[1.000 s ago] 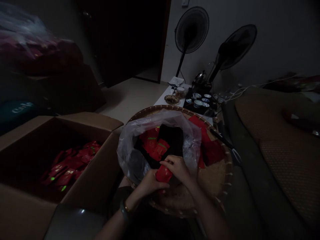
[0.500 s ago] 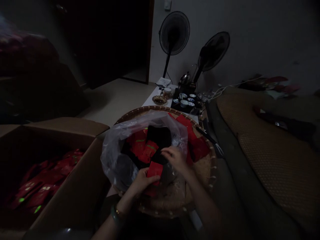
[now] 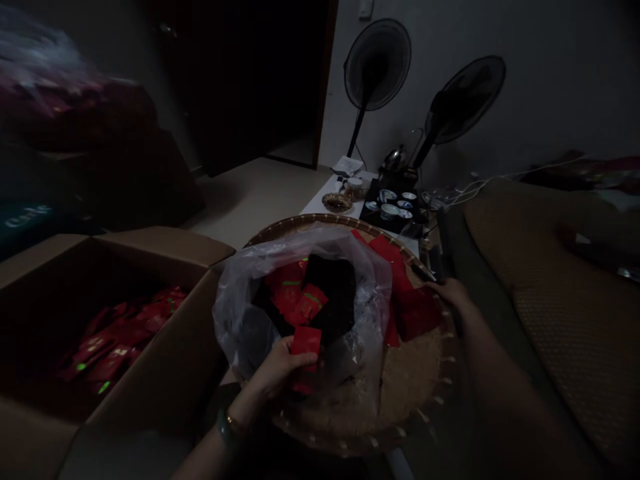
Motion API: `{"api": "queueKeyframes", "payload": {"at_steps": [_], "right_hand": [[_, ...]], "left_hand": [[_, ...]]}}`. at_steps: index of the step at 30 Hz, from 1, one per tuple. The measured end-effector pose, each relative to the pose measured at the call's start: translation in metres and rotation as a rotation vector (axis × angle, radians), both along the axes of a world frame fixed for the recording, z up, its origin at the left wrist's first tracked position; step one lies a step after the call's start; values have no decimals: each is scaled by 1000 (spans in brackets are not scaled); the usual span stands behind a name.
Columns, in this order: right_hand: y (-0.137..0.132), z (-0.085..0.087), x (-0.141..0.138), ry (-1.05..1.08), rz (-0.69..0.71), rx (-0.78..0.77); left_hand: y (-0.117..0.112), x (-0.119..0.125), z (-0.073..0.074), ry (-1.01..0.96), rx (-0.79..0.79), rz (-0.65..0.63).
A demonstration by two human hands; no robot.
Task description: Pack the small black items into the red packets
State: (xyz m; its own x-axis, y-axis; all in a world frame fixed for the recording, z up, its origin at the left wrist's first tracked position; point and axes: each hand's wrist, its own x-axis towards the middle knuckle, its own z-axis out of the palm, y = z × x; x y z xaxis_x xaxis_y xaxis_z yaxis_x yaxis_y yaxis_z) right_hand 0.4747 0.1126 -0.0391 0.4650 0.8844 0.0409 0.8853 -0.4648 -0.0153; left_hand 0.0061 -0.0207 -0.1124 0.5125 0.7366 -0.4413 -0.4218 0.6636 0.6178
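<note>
My left hand (image 3: 281, 365) pinches a small red packet (image 3: 306, 343) between thumb and fingers, over the near edge of a clear plastic bag (image 3: 237, 267). Inside the bag, red packets with green stripes (image 3: 309, 303) lie on a dark mass (image 3: 336, 283) too dim to make out. At the right rim of a round woven tray (image 3: 415, 373), my right hand (image 3: 453, 297) closes on a slim black stick-like thing (image 3: 423, 272), mostly covered by the fingers. Flat red pieces (image 3: 400, 273) lie in the tray between bag and rim.
On the left stands an open cardboard box (image 3: 165, 247) holding many red packets (image 3: 125, 333). Behind the tray, a low table (image 3: 320, 200) carries a black tea tray with small cups (image 3: 390, 211). Two fans (image 3: 377, 63) stand by the wall. A woven mat (image 3: 545, 280) covers the seat at right.
My right hand has moved from over the bag to the black stick-like thing at the tray's right rim. My left hand still holds the red packet. The view has turned slightly left.
</note>
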Motion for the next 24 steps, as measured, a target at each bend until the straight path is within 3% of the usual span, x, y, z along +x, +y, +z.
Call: {"api": "queueKeyframes", "payload": {"at_steps": [4, 7, 10, 12, 15, 17, 19, 21, 24], "right_hand": [[-7, 1, 6, 16, -30, -85], [-18, 16, -3, 19, -71, 89], [-40, 41, -32, 212, -31, 280], [-60, 56, -65, 363, 24, 282], [-94, 65, -127, 487, 327, 126], [-111, 63, -167, 456, 530, 37], [-121, 57, -198, 434, 636, -44], [-122, 51, -217, 449, 707, -119], [-115, 50, -221, 446, 769, -167]], "left_hand": [[2, 1, 0, 8, -10, 17], [2, 1, -1, 16, -8, 29], [2, 1, -3, 37, -11, 52], [1, 2, -5, 64, -1, 64], [1, 6, -8, 113, 25, 82], [1, 9, -9, 131, 43, 88], [0, 12, -10, 138, 56, 93], [-1, 15, -8, 138, 71, 103], [-2, 16, -5, 140, 100, 127]]}}
